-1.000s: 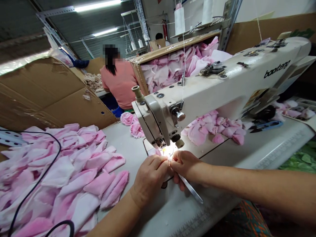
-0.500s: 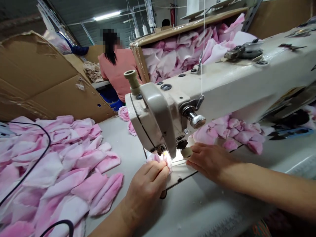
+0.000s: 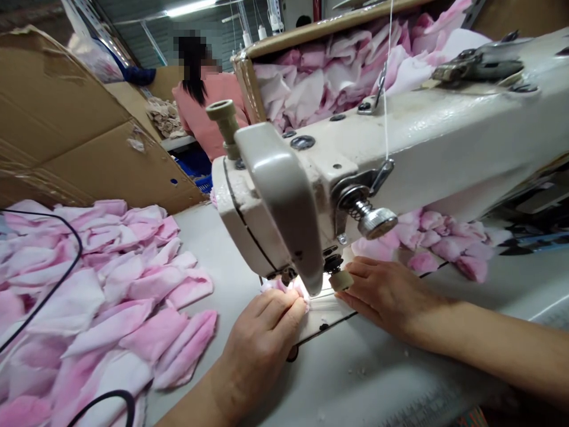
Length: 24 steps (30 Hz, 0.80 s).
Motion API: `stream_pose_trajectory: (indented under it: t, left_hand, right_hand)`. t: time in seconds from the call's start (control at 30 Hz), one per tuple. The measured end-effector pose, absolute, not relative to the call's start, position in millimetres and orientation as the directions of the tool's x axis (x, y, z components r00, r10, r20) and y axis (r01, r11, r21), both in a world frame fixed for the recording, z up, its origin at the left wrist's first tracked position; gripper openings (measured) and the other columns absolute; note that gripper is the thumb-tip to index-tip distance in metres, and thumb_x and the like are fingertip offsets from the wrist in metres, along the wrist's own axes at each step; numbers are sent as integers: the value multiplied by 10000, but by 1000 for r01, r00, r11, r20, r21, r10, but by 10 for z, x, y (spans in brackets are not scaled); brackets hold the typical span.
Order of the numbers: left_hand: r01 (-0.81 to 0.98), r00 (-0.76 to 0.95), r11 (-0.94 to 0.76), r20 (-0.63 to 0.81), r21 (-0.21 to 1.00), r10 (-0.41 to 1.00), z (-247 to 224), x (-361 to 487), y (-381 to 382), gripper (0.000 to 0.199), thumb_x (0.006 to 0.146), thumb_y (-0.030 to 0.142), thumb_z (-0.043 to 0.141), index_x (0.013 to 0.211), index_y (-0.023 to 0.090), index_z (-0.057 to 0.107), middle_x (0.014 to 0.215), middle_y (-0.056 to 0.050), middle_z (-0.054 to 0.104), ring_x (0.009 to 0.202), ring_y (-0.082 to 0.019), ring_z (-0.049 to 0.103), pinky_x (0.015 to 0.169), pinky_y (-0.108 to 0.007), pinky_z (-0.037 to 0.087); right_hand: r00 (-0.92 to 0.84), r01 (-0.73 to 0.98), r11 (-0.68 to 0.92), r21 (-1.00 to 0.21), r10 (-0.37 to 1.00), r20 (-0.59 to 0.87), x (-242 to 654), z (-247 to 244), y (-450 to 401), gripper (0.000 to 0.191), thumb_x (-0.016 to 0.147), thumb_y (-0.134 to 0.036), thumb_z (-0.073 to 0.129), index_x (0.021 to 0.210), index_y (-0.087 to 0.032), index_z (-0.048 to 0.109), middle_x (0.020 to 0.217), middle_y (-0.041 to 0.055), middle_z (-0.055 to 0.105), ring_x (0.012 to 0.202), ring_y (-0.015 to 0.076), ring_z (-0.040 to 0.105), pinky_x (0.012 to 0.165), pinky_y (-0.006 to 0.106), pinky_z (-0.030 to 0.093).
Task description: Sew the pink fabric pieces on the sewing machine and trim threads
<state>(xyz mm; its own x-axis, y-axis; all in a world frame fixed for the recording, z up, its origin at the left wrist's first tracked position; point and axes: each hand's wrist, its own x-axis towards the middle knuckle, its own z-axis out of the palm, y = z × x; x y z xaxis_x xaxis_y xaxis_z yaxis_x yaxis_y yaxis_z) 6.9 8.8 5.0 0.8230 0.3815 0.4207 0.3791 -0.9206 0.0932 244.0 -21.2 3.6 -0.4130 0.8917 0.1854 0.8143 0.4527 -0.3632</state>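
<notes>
My left hand (image 3: 260,338) pinches a small pink fabric piece (image 3: 282,286) against the bed of the white industrial sewing machine (image 3: 284,201), just under the lit needle area. The machine's head hides most of that piece. My right hand (image 3: 386,293) lies on the machine bed to the right of the needle, its fingertips close to a small cream roller (image 3: 341,281). Nothing shows in my right hand.
A large heap of pink-and-white fabric pieces (image 3: 102,296) lies left of the machine, crossed by a black cable (image 3: 53,255). Pink fabric fills a cardboard-edged bin (image 3: 338,77) behind it. A co-worker in a salmon top (image 3: 208,107) sits beyond, near cardboard sheets (image 3: 75,118).
My right hand has moved right from the needle and lies flat, and the metal tool it held is gone from view. My left hand stays on the fabric. The view has shifted closer.
</notes>
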Motion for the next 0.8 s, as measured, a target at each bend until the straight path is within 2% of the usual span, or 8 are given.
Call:
stream_pose_trajectory:
  t: [0.2,0.33,0.5,0.8]
  left_hand:
    - [394,823,-912,396,116,406,32,67,73,245,930,71,490,1155,98,582,1024,-90,649,947,-185,585,898,-337,500]
    - [391,833,-914,381,106,401,42,71,86,276,931,47,462,1180,98,567,1039,-97,645,936,-184,593,875,-332,513]
    - [383,835,-915,377,126,401,8,59,104,284,936,56,456,1197,107,556,1032,-98,647,943,-183,595,818,-300,531]
    - [366,825,-917,400,159,399,9,63,109,244,925,43,472,1139,98,576,967,-86,644,874,-161,601,816,-292,536]
  right_hand:
    - [-412,835,410,-366,908,77,2429,112,-169,137,879,-123,572,794,-161,673,819,35,677,813,201,631,645,292,438]
    - [-413,851,401,-339,910,41,2413,157,-132,125,866,-116,576,797,-160,671,835,39,682,815,203,628,622,285,410]
    - [-435,840,438,-321,897,85,2402,146,-116,124,846,-101,587,768,-165,660,803,28,676,783,182,619,605,266,381]
    - [-450,828,481,-288,877,171,2408,161,-111,128,816,-105,631,706,-169,627,729,5,648,711,159,595,561,254,350]
